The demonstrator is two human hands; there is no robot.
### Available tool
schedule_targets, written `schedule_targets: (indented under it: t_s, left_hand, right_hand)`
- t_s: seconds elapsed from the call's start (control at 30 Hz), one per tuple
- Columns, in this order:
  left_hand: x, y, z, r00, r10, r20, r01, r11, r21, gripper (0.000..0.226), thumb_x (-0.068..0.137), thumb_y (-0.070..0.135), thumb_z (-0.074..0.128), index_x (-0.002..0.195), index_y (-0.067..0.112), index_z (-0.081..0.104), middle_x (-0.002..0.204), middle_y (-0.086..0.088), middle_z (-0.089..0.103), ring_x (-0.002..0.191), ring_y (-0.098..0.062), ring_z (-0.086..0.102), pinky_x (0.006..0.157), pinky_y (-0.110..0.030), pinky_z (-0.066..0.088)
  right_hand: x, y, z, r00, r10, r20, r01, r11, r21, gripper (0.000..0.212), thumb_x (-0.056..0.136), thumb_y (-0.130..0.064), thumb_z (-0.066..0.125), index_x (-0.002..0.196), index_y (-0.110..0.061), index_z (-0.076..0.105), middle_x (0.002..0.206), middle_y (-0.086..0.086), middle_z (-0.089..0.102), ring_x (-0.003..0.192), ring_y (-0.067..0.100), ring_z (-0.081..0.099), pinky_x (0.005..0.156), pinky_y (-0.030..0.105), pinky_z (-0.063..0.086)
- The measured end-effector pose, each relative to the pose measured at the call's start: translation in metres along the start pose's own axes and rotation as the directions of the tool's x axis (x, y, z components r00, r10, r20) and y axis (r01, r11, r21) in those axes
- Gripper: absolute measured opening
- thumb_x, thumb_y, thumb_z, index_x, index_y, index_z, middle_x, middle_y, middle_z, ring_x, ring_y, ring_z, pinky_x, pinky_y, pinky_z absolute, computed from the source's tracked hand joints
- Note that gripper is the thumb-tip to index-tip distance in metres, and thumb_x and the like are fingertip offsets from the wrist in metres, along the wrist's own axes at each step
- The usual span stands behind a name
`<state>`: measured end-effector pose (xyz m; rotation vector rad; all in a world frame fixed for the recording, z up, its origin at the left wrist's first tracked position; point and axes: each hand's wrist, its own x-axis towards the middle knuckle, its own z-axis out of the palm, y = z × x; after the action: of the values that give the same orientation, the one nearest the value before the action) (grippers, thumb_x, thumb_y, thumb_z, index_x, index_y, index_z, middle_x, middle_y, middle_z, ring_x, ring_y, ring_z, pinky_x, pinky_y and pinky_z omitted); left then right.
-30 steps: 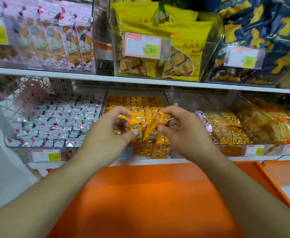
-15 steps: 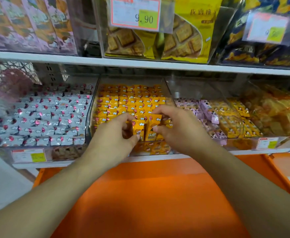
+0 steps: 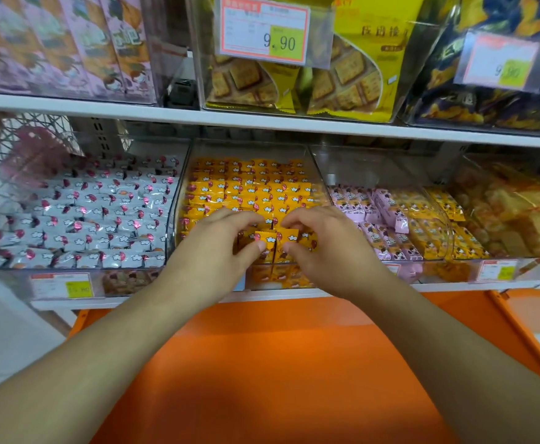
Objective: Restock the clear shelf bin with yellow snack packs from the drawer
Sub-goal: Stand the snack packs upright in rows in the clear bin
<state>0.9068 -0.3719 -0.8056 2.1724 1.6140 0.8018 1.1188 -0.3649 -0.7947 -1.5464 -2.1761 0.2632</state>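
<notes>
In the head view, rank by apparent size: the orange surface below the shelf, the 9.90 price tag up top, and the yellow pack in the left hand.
1. Orange surface, by far the largest, though nearest the camera.
2. 9.90 price tag.
3. Yellow pack pinched by the left hand, smallest; partly hidden by its fingers.

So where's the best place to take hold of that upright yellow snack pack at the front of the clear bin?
Probably by the top edge of the upright yellow snack pack, from above: it stands on end among packed rows in the clear plastic shelf bin, so only its top is free.
</notes>
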Motion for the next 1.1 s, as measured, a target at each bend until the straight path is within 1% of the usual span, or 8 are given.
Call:
schedule_targets:
  t_s: [0.07,0.13,0.33,0.5,0.7,0.83,1.0,1.1]
  left_hand:
    - [0.003,-0.002,0.000,1.000,0.027,-0.015,-0.027,1.000,0.014,0.028,0.095,0.043,0.070,0.122,0.037,0.070,0.120,0.015,0.059,0.110,-0.009,0.054,0.090,-0.028,0.046]
    - [0.005,-0.003,0.002,0.999,0.037,-0.024,-0.036,0.998,0.047,0.023,0.093,0.041,0.072,0.116,0.036,0.073,0.119,0.014,0.061,0.112,-0.011,0.054,0.094,-0.032,0.048]
    - [0.008,-0.007,0.012,0.998,0.029,-0.053,-0.022,0.991,0.135,0.026,0.093,0.042,0.072,0.118,0.033,0.074,0.122,0.011,0.065,0.118,-0.017,0.048,0.099,-0.037,0.042]
    - [0.009,-0.008,0.014,0.999,0.034,-0.040,-0.027,0.983,0.183,0.026,0.090,0.046,0.074,0.114,0.034,0.075,0.118,0.009,0.063,0.109,-0.014,0.041,0.097,-0.040,0.043]
    - [0.020,0.005,0.007,0.998,-0.060,0.016,0.056,0.980,0.193,0.019,0.084,0.046,0.081,0.101,0.037,0.078,0.119,0.010,0.059,0.118,-0.019,0.042,0.096,-0.038,0.037]
    - [0.022,0.007,0.006,0.996,-0.079,0.038,0.069,0.973,0.218,0.017,0.080,0.049,0.084,0.092,0.038,0.079,0.119,0.015,0.055,0.121,-0.019,0.037,0.095,-0.038,0.031]
    - [0.027,0.009,0.007,0.993,-0.096,0.075,0.074,0.965,0.250,0.018,0.080,0.053,0.082,0.090,0.039,0.079,0.124,0.017,0.053,0.122,-0.020,0.035,0.098,-0.040,0.029]
    - [0.024,0.010,0.009,0.995,-0.061,0.080,0.039,0.966,0.255,0.016,0.084,0.054,0.078,0.092,0.040,0.078,0.124,0.019,0.053,0.124,-0.020,0.034,0.099,-0.041,0.030]
  right_hand:
    - [0.002,0.001,-0.001,1.000,0.006,-0.030,-0.006,1.000,0.001,0.025,0.091,-0.035,0.077,0.115,-0.029,0.071,0.107,-0.012,0.063,0.112,0.014,0.050,0.097,0.039,0.044]
    - [0.005,0.000,-0.002,1.000,0.016,-0.026,-0.016,0.999,-0.027,0.024,0.090,-0.035,0.079,0.112,-0.027,0.072,0.109,-0.010,0.065,0.114,0.015,0.049,0.097,0.037,0.042]
    - [0.010,-0.002,0.007,1.000,0.023,0.006,-0.023,0.993,-0.112,0.021,0.086,-0.035,0.083,0.105,-0.028,0.076,0.109,-0.008,0.066,0.119,0.020,0.048,0.103,0.043,0.040]
    - [0.011,-0.004,0.012,0.999,0.030,0.024,-0.025,0.982,-0.189,0.025,0.085,-0.040,0.082,0.108,-0.032,0.076,0.115,-0.008,0.067,0.122,0.022,0.048,0.104,0.043,0.038]
    - [0.012,0.001,0.008,0.998,0.048,0.033,-0.044,0.992,-0.117,0.019,0.085,-0.037,0.083,0.101,-0.029,0.078,0.114,-0.006,0.067,0.122,0.020,0.048,0.104,0.044,0.041]
    - [0.013,-0.002,0.011,0.997,0.071,0.021,-0.067,0.986,-0.151,0.021,0.083,-0.037,0.086,0.101,-0.028,0.079,0.119,-0.006,0.066,0.125,0.020,0.047,0.105,0.042,0.040]
    - [0.015,-0.002,0.012,0.995,0.089,0.040,-0.080,0.979,-0.189,0.022,0.082,-0.040,0.085,0.101,-0.030,0.079,0.121,-0.007,0.064,0.126,0.019,0.046,0.105,0.040,0.038]
    - [0.017,-0.005,0.011,0.994,0.093,0.050,-0.082,0.978,-0.190,0.022,0.082,-0.040,0.086,0.100,-0.030,0.080,0.120,-0.006,0.064,0.125,0.020,0.046,0.103,0.041,0.041]
